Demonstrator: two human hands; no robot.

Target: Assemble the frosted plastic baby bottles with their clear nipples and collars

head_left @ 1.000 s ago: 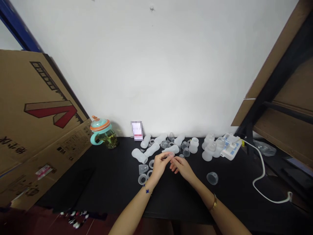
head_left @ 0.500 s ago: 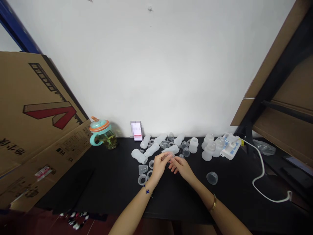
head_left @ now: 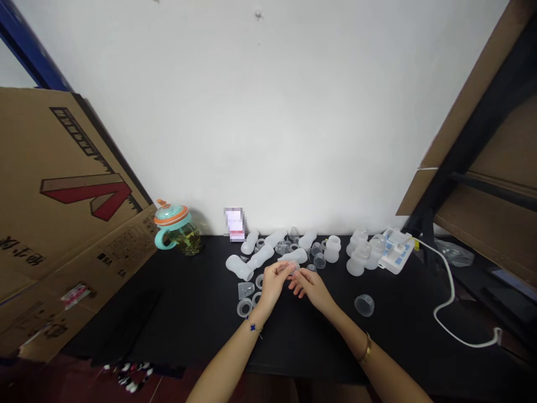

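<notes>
Above the black table, my left hand (head_left: 274,281) and my right hand (head_left: 311,285) meet, fingertips closed around a small translucent plastic piece (head_left: 295,267). Fingers cover most of it, so its exact kind does not show. Just behind lies a frosted white bottle (head_left: 296,256) on its side. Other such bottles (head_left: 260,257) lie farther left. Beside my left wrist are a ring collar (head_left: 244,307) and a clear cap (head_left: 245,290). A clear dome cap (head_left: 364,305) rests to the right of my right hand. Several clear domed parts (head_left: 319,260) are scattered behind my hands.
Capped bottles (head_left: 356,263) stand at the back right beside a white power strip (head_left: 395,253) with a white cable (head_left: 450,280). A lidded teal jug (head_left: 170,218) is at the back left, near a cardboard box (head_left: 75,184). A white wall (head_left: 268,140) bounds the back.
</notes>
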